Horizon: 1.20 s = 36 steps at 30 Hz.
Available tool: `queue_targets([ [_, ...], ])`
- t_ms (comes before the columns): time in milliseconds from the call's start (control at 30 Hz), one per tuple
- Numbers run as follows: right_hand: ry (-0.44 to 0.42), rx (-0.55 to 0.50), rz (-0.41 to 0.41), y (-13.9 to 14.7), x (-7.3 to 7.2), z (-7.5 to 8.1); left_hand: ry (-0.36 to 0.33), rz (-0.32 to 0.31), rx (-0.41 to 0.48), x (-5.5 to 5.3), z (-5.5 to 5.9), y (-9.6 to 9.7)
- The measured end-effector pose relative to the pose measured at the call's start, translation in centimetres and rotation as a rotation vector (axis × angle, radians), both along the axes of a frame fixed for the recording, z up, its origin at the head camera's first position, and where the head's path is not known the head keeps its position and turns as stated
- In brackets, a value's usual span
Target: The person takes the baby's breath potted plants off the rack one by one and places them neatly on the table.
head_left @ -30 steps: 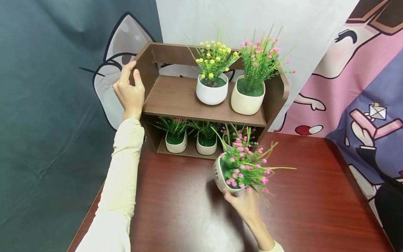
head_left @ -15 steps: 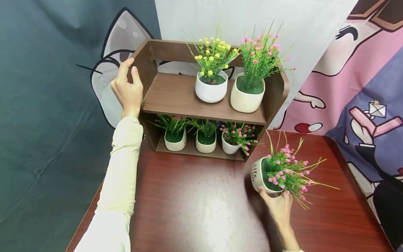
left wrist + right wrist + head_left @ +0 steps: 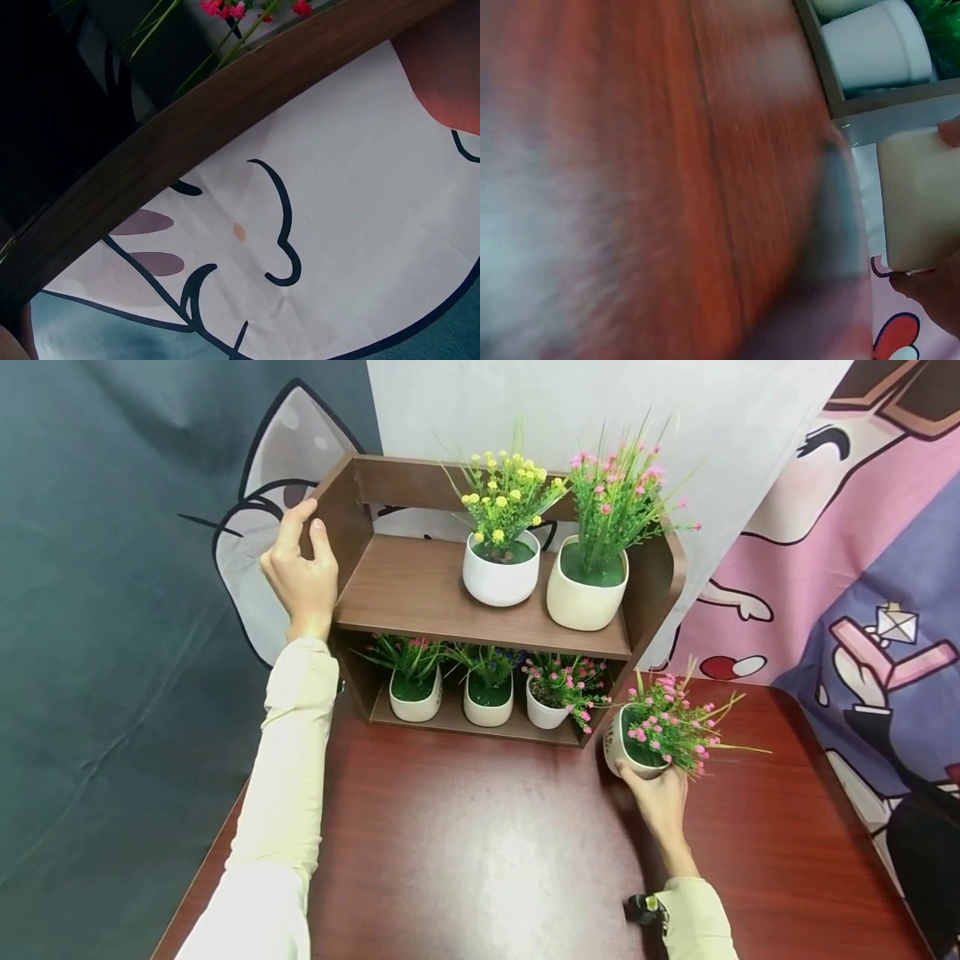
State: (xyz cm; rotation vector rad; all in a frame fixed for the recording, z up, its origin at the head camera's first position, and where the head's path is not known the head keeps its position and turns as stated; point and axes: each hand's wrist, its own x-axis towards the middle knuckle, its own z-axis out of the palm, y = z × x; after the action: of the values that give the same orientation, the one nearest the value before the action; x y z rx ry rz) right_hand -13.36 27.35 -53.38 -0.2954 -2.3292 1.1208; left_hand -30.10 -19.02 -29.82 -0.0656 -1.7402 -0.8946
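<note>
In the head view, my left hand [image 3: 302,572] holds the left side panel of a brown two-tier wooden shelf [image 3: 408,585], thumb and fingers at its front edge. Close by in the left wrist view runs the shelf's brown board [image 3: 225,112]. My right hand [image 3: 660,802] grips a cream potted plant [image 3: 663,731] with pink flowers and dark lettering, tilted, just off the shelf's lower right corner. The right wrist view shows its cream pot [image 3: 919,199] between fingers and thumb, partly cut off. The fingers on the pot's far side are hidden in the head view.
On the top tier stand a white pot [image 3: 501,572] with yellow flowers and a cream pot [image 3: 587,593] with pink flowers. Below are a left pot [image 3: 415,697], a middle pot [image 3: 488,703] and a white pot [image 3: 546,706]. The red-brown table [image 3: 450,835] meets printed cloth behind.
My right hand has carried the potted plant from in front of the shelf to the right, then slightly away toward the shelf's right side. My left hand has stayed on the side panel.
</note>
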Motion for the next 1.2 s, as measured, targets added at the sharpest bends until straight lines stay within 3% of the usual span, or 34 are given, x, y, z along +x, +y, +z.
queue_targets([
  [233,0.025,0.018,0.065,-0.2,-3.3,-0.7,0.005,0.008,-0.003,-0.1,-0.2,0.1],
  [400,-0.006,-0.007,0.061,-0.4,-5.3,-1.2,0.004,-0.008,-0.003,-0.2,-0.2,0.2],
  [700,-0.022,0.024,0.122,-0.7,-6.4,-1.7,0.003,-0.001,0.004,-0.3,-0.2,0.1],
  [800,-0.047,-0.003,0.138,-0.7,-5.7,-1.1,-0.002,-0.009,0.009,-0.2,-0.3,0.2],
  [967,-0.045,-0.264,0.108,-1.0,-2.1,2.5,0.000,-0.013,0.010,0.0,-0.3,0.2],
  [1033,0.004,-0.361,0.098,-1.2,-0.4,4.3,0.000,-0.003,0.007,0.0,-0.2,0.1],
  [1200,0.189,-0.380,0.094,-2.7,3.2,9.1,-0.005,-0.008,0.007,-0.1,-0.1,0.1],
])
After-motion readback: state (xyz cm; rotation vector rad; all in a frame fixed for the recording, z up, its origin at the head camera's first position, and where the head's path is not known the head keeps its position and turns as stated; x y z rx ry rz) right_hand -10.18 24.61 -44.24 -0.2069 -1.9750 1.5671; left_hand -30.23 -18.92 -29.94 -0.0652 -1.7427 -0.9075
